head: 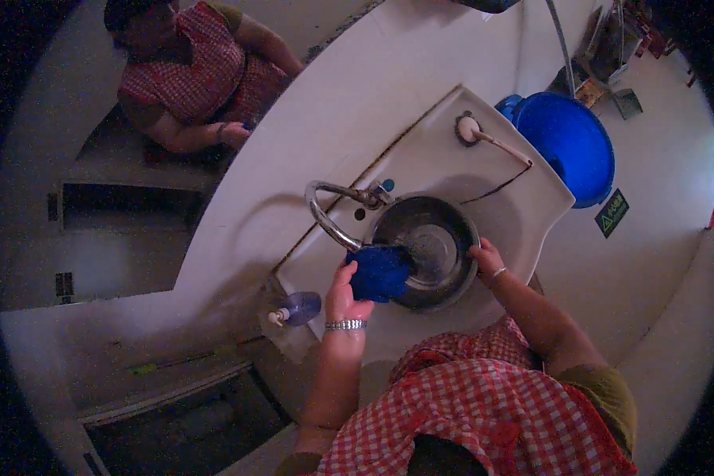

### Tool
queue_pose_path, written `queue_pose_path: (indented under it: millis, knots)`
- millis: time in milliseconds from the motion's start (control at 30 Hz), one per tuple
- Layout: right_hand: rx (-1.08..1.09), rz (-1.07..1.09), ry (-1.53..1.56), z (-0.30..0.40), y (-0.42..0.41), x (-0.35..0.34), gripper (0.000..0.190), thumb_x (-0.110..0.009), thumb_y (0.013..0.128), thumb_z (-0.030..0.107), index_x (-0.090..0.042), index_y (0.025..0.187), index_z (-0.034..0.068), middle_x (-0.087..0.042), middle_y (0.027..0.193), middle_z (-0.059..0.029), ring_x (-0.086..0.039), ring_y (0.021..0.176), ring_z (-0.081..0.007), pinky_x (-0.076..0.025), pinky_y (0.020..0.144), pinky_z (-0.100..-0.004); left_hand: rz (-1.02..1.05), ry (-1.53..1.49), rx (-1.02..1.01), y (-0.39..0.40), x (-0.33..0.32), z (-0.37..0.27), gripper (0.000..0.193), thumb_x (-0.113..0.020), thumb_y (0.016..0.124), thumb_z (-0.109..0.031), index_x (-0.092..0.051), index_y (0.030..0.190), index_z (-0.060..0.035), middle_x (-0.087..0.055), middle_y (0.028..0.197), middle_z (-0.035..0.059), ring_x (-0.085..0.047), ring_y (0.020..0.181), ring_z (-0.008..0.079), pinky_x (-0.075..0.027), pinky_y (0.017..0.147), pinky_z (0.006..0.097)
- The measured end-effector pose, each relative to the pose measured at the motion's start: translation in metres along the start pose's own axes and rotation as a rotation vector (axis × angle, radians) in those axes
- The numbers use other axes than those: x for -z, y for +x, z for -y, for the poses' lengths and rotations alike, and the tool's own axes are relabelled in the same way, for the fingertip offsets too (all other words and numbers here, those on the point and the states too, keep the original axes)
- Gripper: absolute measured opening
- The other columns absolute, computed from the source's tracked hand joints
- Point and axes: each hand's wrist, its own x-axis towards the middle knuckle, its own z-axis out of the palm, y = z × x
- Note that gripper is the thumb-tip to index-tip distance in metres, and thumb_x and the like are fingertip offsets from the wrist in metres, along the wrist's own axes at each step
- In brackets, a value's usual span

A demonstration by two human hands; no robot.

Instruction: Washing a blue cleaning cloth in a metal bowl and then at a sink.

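My left hand (pixel 344 290) holds a dark blue cloth (pixel 379 273) under the mouth of a curved chrome faucet (pixel 327 217). The cloth hangs over the near left rim of a round metal basin (pixel 419 300). My right hand (pixel 488 259) grips the basin's right rim. Some water appears to lie in the bottom of the basin, though the dim light makes its depth hard to judge. The basin is tilted or resting in the bowl of a white ceramic sink (pixel 416 149); its underside is hidden.
A soap pump bottle (pixel 302 308) stands at the sink's left corner. A white plug with a cord (pixel 470 130) lies on the sink's back right. Beyond the right edge is a blue bucket (pixel 565 149). A wall mirror (pixel 125 250) reflects a person in a checked apron.
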Motion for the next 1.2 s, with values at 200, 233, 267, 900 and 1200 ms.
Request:
queue_pose_path:
  millis: [200,233,267,900,1200]
  knots:
    - [0.011,0.029,0.090,0.000,0.003,-0.004,0.027,-0.054,0.073,0.007,-0.054,0.101,0.007,-0.059,0.081,-0.0041,-0.056,0.071,-0.0192,-0.048,0.064,-0.0340,-0.048,0.031,-0.054,0.001,0.002,0.004,0.029,-0.054,0.079,-0.013,-0.052,0.108,-0.0128,-0.059,0.103,0.0079,-0.057,0.094,0.0275,-0.047,0.078,0.0487]
    - [0.016,0.047,0.105,-0.001,0.004,-0.006,0.028,-0.053,0.072,0.005,-0.053,0.100,0.007,-0.059,0.083,-0.0056,-0.058,0.073,-0.0207,-0.051,0.065,-0.0349,-0.074,0.022,-0.036,0.004,0.007,0.005,0.029,-0.054,0.079,-0.013,-0.052,0.108,-0.0127,-0.058,0.104,0.0076,-0.057,0.094,0.0275,-0.047,0.078,0.0488]
    - [0.023,0.043,0.106,-0.012,0.014,0.007,0.028,-0.053,0.072,0.005,-0.053,0.100,0.007,-0.059,0.083,-0.0056,-0.058,0.073,-0.0207,-0.051,0.065,-0.0349,-0.090,0.018,-0.011,0.008,0.007,0.007,0.028,-0.054,0.079,-0.014,-0.052,0.108,-0.0126,-0.058,0.104,0.0073,-0.056,0.095,0.0276,-0.047,0.079,0.0489]
    - [0.004,-0.145,-0.446,-0.047,0.071,0.034,0.048,-0.062,0.071,0.027,-0.052,0.110,0.002,-0.059,0.098,-0.0127,-0.056,0.088,-0.0254,-0.045,0.076,-0.0370,-0.233,0.478,-0.255,0.055,0.022,0.028,0.015,-0.062,0.078,-0.015,-0.057,0.090,-0.0083,-0.059,0.083,0.0025,-0.056,0.073,0.0148,-0.045,0.062,0.0302]
    - [0.442,-0.338,-0.916,-0.003,0.025,0.005,0.065,-0.071,0.064,0.017,-0.041,0.121,0.010,-0.057,0.103,-0.0164,-0.056,0.093,-0.0293,-0.044,0.082,-0.0378,-0.092,0.302,-0.208,0.052,0.000,0.029,0.015,-0.061,0.080,-0.019,-0.058,0.094,-0.0136,-0.062,0.092,0.0029,-0.059,0.083,0.0196,-0.048,0.066,0.0328]
